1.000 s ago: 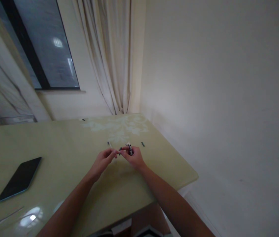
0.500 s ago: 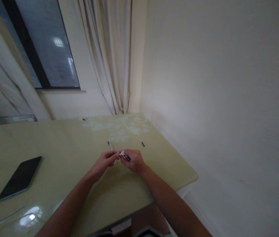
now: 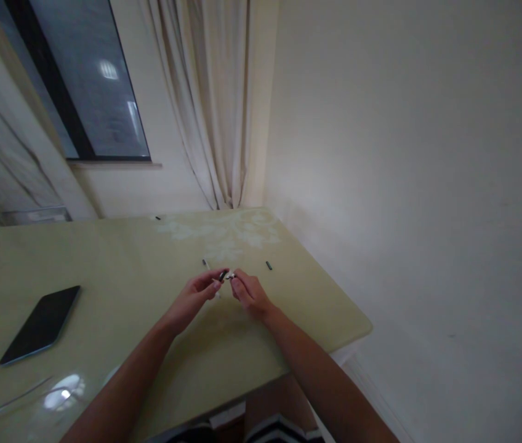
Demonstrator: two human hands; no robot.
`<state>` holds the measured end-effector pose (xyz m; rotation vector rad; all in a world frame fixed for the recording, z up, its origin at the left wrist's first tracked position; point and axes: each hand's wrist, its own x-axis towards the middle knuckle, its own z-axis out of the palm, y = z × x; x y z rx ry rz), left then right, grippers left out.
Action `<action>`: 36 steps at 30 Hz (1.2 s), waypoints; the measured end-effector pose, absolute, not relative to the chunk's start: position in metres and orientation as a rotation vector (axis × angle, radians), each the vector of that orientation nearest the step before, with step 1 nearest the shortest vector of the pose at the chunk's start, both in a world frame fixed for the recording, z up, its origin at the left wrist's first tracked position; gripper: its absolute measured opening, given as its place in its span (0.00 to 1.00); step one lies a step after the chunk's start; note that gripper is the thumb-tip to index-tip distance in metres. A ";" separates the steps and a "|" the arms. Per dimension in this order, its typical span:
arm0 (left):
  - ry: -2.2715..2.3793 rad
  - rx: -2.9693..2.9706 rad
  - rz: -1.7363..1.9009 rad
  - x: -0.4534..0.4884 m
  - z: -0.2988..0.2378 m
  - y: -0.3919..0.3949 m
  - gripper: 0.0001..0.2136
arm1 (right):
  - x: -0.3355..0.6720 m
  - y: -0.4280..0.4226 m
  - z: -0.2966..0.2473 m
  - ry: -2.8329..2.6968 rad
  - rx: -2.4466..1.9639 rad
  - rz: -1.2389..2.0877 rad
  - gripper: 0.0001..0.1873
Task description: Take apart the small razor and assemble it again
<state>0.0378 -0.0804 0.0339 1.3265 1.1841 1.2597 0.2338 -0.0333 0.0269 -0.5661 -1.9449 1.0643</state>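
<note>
My left hand (image 3: 194,297) and my right hand (image 3: 248,293) meet over the yellow-green table (image 3: 117,271), fingertips touching. Between them they pinch a small black and white piece (image 3: 224,275), too small to name. Both hands have their fingers curled in a pinch. A thin white stick with a dark tip (image 3: 206,264) lies on the table just beyond my left hand. A small dark cap-like bit (image 3: 269,266) rests to the right of my right hand.
A dark phone (image 3: 40,323) lies flat at the left of the table. The table's rounded right corner (image 3: 357,323) sits close to a plain wall. A window and pale curtains (image 3: 215,104) stand behind the table. A tiny dark bit (image 3: 157,218) lies near the far edge.
My hands drew closer together and lifted slightly away from me. The small piece held mostly by the right hand is now pinched by both hands' fingertips.
</note>
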 end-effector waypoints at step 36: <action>1.099 1.207 1.355 0.041 0.030 -0.081 0.24 | 0.237 -0.032 0.029 -2.173 -0.592 0.764 0.19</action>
